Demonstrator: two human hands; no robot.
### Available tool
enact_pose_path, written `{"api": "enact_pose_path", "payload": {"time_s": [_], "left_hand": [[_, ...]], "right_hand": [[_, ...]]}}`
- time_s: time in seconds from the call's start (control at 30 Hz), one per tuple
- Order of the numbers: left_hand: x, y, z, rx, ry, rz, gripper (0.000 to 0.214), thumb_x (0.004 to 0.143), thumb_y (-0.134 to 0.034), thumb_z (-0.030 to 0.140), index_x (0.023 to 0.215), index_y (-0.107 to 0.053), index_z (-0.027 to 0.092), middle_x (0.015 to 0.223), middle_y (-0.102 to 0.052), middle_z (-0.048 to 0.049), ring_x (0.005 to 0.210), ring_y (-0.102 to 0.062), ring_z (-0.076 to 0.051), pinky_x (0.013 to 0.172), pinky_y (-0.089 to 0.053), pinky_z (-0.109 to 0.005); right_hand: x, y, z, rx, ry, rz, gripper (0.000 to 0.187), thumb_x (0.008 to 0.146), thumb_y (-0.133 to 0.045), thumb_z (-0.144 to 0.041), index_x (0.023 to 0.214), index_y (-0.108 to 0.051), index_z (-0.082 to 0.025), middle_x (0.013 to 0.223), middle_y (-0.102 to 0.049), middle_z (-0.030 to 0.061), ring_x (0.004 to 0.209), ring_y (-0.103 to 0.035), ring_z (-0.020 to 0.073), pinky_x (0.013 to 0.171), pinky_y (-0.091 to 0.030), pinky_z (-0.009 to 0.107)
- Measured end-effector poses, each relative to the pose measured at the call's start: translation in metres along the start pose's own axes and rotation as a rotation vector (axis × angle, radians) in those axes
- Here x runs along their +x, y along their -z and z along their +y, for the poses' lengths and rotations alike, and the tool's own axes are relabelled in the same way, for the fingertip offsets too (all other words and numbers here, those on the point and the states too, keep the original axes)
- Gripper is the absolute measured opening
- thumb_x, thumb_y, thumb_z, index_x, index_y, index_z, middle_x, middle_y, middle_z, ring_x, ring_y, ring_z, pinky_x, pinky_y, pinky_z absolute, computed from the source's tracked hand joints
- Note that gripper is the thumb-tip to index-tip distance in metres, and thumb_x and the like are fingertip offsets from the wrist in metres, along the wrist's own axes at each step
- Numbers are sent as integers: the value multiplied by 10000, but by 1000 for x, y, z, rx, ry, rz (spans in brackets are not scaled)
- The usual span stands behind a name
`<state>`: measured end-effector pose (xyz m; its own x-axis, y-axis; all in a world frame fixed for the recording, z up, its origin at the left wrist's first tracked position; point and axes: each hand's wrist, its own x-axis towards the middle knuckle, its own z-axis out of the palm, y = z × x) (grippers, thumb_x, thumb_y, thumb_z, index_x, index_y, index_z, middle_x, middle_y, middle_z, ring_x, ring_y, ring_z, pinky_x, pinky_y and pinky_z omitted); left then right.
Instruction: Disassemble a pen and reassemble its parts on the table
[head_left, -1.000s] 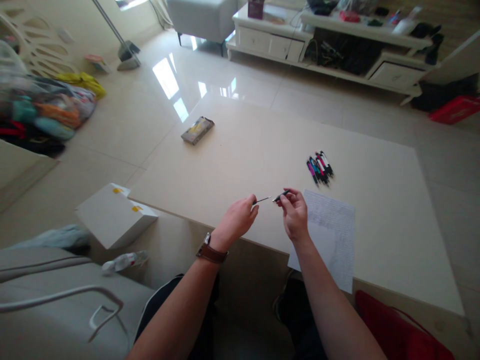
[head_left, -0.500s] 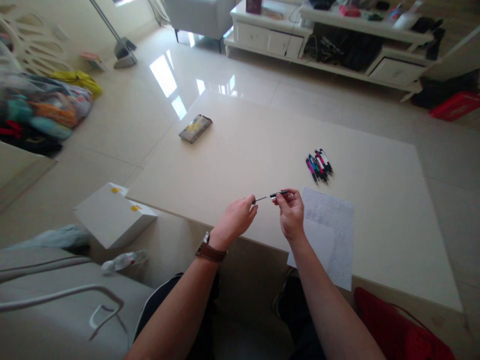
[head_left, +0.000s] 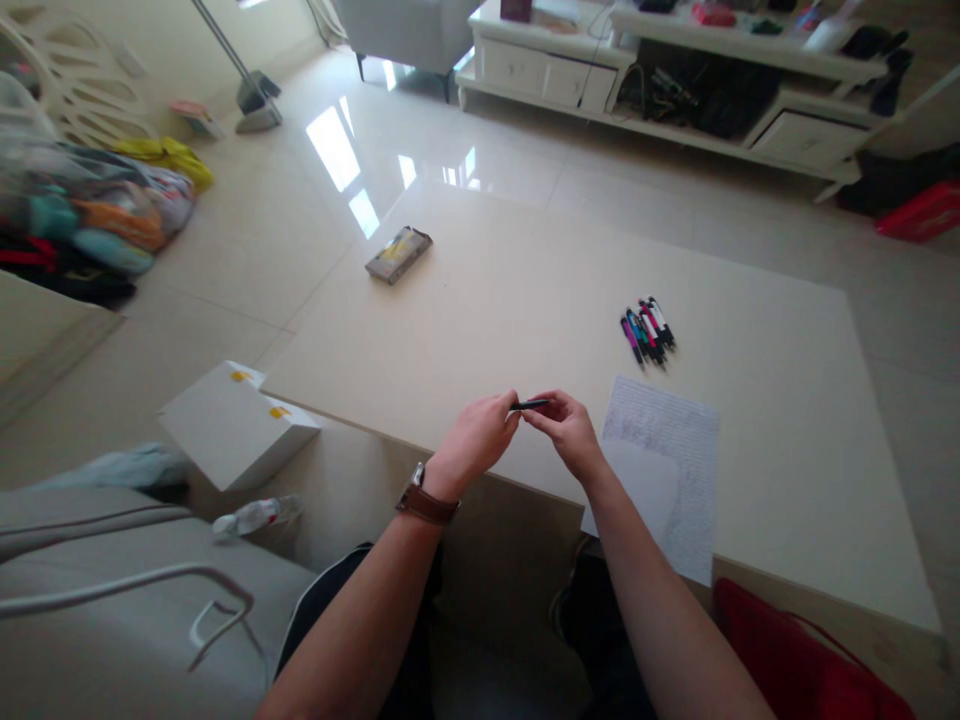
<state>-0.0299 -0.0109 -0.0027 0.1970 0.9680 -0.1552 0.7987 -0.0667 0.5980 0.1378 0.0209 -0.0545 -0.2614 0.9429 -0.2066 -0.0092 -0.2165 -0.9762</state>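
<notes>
My left hand [head_left: 476,436] and my right hand [head_left: 566,430] are pinched together over the near edge of the cream table [head_left: 525,300]. Between their fingertips they hold a short black pen [head_left: 529,405], lying level. Only its middle shows; both ends are hidden by fingers. A brown watch sits on my left wrist. Several coloured pens [head_left: 648,332] lie in a bundle further out on the table. A lined sheet of paper [head_left: 664,470] lies just right of my right hand and overhangs the table's near edge.
A small dark packet [head_left: 398,254] lies at the table's far left. A white box [head_left: 236,425] and a plastic bottle [head_left: 255,515] sit on the floor to the left. A red bag [head_left: 795,660] is at lower right. A white TV bench [head_left: 675,90] stands beyond.
My hands have come together: the thin refill in my left hand and the black pen part in my right were apart a second ago and are now joined.
</notes>
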Motion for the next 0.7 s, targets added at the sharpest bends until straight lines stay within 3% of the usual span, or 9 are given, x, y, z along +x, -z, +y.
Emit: {"api": "enact_pose_path", "payload": {"time_s": [0.07,0.23,0.37,0.6,0.7], "left_hand": [[0,2,-1,-11,-1,-3,219,1031,-398,295,972,-592,211,927,-717,-76,826,-646,-201,711,-424,-296],[0,4,-3,-6,41,-27,237,1042,-376,296,980,-587,209,933,-722,-81,840,-656,-202,715,-424,-296],[0,4,-4,10,44,-44,251,1048,-350,301,974,-570,207,928,-721,-87,842,-664,-210,723,-426,-305],[1,3,-4,15,39,-71,233,1049,-339,293,981,-549,219,911,-723,-81,829,-671,-217,695,-405,-306],[1,3,-5,29,52,-69,233,1046,-348,291,978,-557,214,927,-728,-87,831,-672,-220,687,-400,-309]], "right_hand": [[4,11,5,-134,20,-1,401,674,-812,-307,1033,-656,-220,899,-717,21,820,-675,182,759,-573,354],[17,39,26,-663,192,250,243,793,-633,-237,1015,-716,-188,1029,-665,104,907,-623,238,845,-545,445],[18,42,40,-875,262,222,323,829,-596,-191,1125,-725,-200,1044,-660,121,1021,-574,289,975,-475,497],[16,35,42,-914,271,278,174,904,-536,-217,859,-704,-206,889,-652,106,916,-579,276,879,-476,445],[16,33,36,-746,234,299,118,896,-553,-228,882,-667,-202,897,-652,92,881,-595,249,836,-488,422]]}}
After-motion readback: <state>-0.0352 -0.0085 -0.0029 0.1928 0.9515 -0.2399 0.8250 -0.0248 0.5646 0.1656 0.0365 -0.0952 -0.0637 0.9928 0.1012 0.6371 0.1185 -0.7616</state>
